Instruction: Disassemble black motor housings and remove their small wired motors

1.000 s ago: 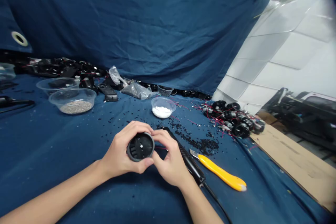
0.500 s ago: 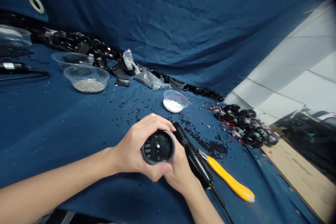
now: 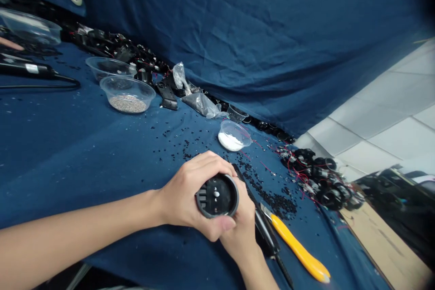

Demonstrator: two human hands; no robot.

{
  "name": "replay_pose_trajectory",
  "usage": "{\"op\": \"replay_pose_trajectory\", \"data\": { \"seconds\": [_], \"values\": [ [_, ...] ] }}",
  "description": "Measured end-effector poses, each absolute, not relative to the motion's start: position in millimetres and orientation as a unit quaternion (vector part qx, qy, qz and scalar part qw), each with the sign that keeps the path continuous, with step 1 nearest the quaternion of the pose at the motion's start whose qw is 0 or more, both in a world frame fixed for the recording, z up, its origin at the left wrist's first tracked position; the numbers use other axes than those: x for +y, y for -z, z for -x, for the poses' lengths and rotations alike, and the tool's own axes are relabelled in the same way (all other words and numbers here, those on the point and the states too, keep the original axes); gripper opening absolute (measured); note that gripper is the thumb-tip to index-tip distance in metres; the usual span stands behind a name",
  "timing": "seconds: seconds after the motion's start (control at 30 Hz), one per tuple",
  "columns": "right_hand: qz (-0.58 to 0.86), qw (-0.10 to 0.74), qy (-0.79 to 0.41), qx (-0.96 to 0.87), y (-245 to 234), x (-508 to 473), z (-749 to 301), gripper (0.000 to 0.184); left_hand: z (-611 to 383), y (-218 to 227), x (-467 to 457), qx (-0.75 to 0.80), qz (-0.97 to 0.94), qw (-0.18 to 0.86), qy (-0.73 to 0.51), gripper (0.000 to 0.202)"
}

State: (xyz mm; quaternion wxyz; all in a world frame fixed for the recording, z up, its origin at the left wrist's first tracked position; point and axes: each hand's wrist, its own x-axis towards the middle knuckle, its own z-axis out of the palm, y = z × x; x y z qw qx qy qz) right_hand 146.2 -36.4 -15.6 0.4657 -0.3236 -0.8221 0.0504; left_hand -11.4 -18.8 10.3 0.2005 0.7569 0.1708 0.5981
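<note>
My left hand (image 3: 186, 190) is wrapped around a black round plastic housing (image 3: 220, 192), its thumb along the near rim. The housing's open end faces me, showing slots at one side and a small white spot near the middle. My right hand (image 3: 239, 226) is closed about the housing's right and far side, with most of its fingers hidden. Just right of that hand lies a black corded tool (image 3: 265, 231), looking like an electric screwdriver, partly covered by it. Beside the tool rests a yellow-handled utility knife (image 3: 299, 249), blade end toward the back.
Small black pieces (image 3: 278, 204) are scattered on the blue cloth. Behind stand a tub of white material (image 3: 233, 140) and a tub of small metallic bits (image 3: 129, 102). Motors with red wires (image 3: 326, 176) are heaped right. Another person's finger (image 3: 12, 44) shows far left, near another black tool (image 3: 27, 68).
The view has swung, so my hands and the bench items sit farther right in the picture. Both hands keep hold of the housing. Another person's finger has appeared at the left edge.
</note>
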Motion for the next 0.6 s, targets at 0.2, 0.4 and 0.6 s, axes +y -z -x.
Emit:
{"op": "replay_pose_trajectory", "data": {
  "seconds": [0.2,0.4,0.6],
  "values": [
    [0.32,0.384,-0.212,-0.84,11,-41,-147,0.039,12,-10,-19,0.144,-0.772,0.189,-0.59,0.042],
    [0.318,0.413,-0.199,-0.83,19,-44,-146,0.048,10,-8,-21,0.146,-0.779,0.185,-0.581,0.043],
    [0.321,0.442,-0.145,-0.825,22,-43,-143,0.049,9,-7,-22,0.157,-0.768,0.174,-0.596,0.042]
  ]
}}
